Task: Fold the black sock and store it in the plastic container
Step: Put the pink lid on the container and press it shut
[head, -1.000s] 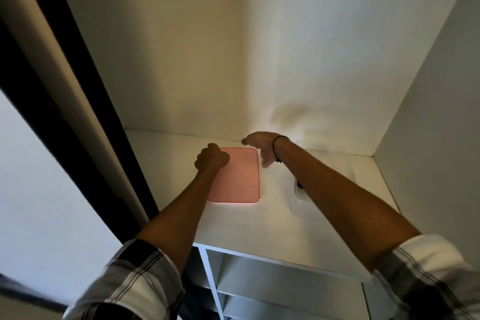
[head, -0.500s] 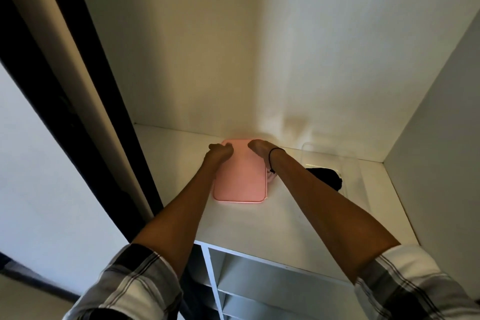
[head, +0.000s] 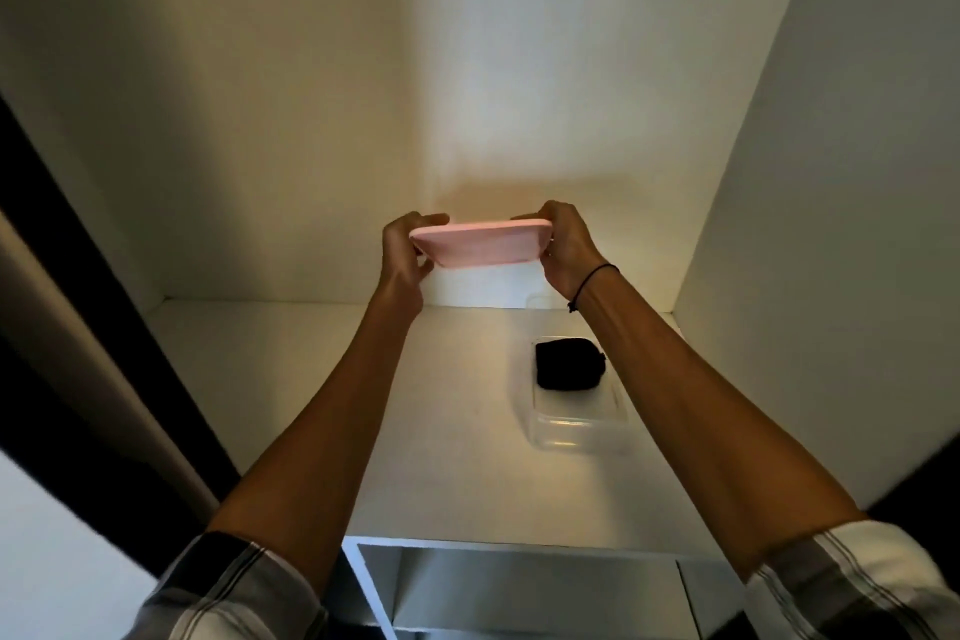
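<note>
Pink and flat, the lid [head: 480, 244] is held in the air above the white shelf [head: 441, 431], well clear of it, the left hand [head: 405, 250] clasping its left end and the right hand [head: 566, 244] its right end (a dark cord circles that wrist). Below, toward the right, the clear plastic container [head: 576, 424] sits uncovered on the shelf, with the folded black sock [head: 569, 363] lying in its far half.

Shelf [head: 291, 379] bare left and near; container [head: 576, 424] sits right, side wall [head: 805, 224] close beside it.
</note>
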